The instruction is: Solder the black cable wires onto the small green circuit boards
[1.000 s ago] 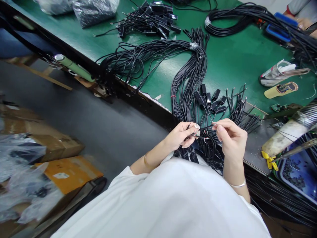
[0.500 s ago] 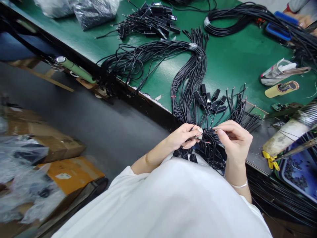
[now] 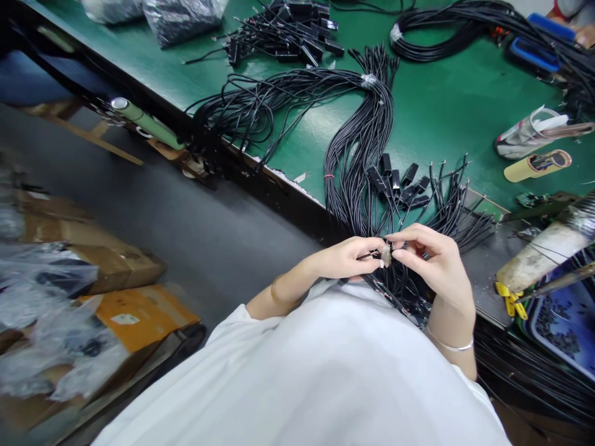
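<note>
My left hand (image 3: 348,257) is closed in a pinch on a thin black cable (image 3: 369,255) with stripped, coloured wire ends, held just above my lap. My right hand (image 3: 432,263) meets it fingertip to fingertip, its thumb and forefinger pinched together. What lies in that right pinch is too small to make out. A greyish wrap (image 3: 386,254) shows between the two sets of fingertips. Just beyond the hands, a thick bundle of black cables (image 3: 356,155) runs over the table edge. Several small black rectangular housings (image 3: 404,186) lie beside the bundle.
The green table (image 3: 446,105) holds another pile of black housings (image 3: 288,31), a coiled cable bundle (image 3: 432,37), a cup (image 3: 520,136) and a yellow tube (image 3: 534,166). A duct pipe (image 3: 543,248) and blue tray (image 3: 567,328) stand right. Cardboard boxes (image 3: 144,316) sit lower left.
My right hand has moved left, bringing its fingertips against my left hand's. My left hand has turned so its back faces up, hiding most of the cable. The view has shifted slightly.
</note>
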A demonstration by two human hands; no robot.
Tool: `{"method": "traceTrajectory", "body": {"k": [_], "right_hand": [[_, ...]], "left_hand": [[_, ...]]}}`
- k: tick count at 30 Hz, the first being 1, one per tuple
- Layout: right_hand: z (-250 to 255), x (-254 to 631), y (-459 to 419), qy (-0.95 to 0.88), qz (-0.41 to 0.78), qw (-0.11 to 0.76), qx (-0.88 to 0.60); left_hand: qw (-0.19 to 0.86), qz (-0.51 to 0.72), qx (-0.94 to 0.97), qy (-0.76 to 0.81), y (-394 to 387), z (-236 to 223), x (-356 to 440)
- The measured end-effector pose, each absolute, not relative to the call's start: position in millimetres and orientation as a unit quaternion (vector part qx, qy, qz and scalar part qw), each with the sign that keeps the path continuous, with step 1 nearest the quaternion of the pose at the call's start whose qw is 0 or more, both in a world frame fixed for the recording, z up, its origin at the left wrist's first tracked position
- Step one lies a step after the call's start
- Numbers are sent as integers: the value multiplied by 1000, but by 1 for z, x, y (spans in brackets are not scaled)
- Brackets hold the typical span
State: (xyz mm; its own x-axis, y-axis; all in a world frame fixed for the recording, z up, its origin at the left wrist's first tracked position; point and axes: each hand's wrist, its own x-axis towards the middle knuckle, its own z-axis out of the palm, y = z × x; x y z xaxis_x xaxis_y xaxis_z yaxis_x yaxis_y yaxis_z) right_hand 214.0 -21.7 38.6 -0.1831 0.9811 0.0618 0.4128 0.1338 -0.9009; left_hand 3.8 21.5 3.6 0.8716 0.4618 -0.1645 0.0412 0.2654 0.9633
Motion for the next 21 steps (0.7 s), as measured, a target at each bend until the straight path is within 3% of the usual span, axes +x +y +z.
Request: {"method": "traceTrajectory", "body": {"k": [4,8,15,18,21], "right_hand": [[45,207,-20,-725,415,292,-465],[46,198,-25,-740,392,286,-465],[32,201,-24,-614,388,422,-543],[24,201,-22,-544,440,469,-539],[20,197,-23,-546,413,487,-542]], "left_hand": [[740,126,630,201,22,3,6],[742,126,618,227,19,3,6],[733,295,517,329,9,16,9],[754,313,468,340,9,19,9],[773,313,435,339,11,18,10]]}}
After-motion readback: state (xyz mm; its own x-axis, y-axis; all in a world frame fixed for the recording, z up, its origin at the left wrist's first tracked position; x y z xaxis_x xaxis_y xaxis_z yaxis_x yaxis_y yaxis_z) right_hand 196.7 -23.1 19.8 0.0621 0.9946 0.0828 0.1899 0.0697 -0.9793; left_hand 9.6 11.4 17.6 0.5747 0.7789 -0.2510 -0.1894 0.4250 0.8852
